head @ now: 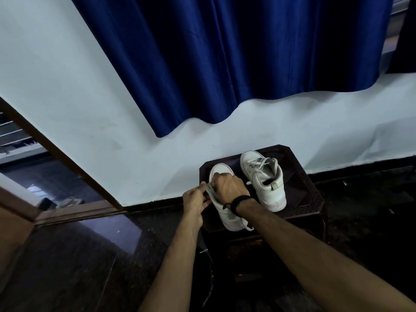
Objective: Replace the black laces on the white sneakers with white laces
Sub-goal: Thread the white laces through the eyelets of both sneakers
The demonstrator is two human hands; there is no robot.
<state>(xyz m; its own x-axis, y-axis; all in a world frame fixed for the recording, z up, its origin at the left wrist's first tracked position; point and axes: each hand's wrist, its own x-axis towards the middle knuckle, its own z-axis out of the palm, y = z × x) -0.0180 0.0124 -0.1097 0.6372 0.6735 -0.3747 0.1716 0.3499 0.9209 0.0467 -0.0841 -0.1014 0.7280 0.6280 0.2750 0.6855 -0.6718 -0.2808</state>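
Observation:
Two white sneakers stand on a dark stool. The right sneaker carries white laces tied over its tongue. The left sneaker lies under both my hands, toe pointing away. My left hand pinches a white lace at the shoe's left side. My right hand is curled over the eyelet area, its fingertips gripping the same lace; a black band circles its wrist. A lace end hangs off the near heel. No black lace on either shoe is plainly visible.
The stool stands against a white wall with a dark skirting. A blue curtain hangs above. The floor is dark polished stone. A brown door frame opens at the left. Thin cords hang below the stool's near edge.

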